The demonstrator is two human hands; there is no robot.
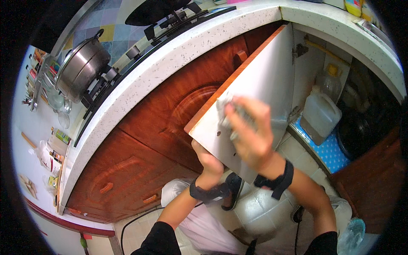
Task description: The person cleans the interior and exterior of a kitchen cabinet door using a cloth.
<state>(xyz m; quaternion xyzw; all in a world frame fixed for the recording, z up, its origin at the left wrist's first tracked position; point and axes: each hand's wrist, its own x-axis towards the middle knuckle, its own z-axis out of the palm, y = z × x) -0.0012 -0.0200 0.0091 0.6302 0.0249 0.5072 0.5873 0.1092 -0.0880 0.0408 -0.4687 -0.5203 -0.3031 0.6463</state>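
Observation:
An open cabinet door [267, 79], white inside with a reddish-brown wood edge, stands out from the counter in front of me. My right hand [251, 127], blurred, presses a crumpled greyish cloth [225, 106] against the door's white inner face, close to its edge. Below the cloth, a small dark mark or hole shows on that face. My left hand [208, 159] is at the door's lower corner; its fingers go behind the door and are hidden. Black straps are on both wrists.
Inside the cabinet, a plastic jug [320, 111] stands on a blue star-patterned liner [330, 153] near a dark round pan [353, 135]. A steel pot [83, 68] and a black wok [153, 11] sit on the stove above. A cable [127, 223] crosses the tiled floor at left.

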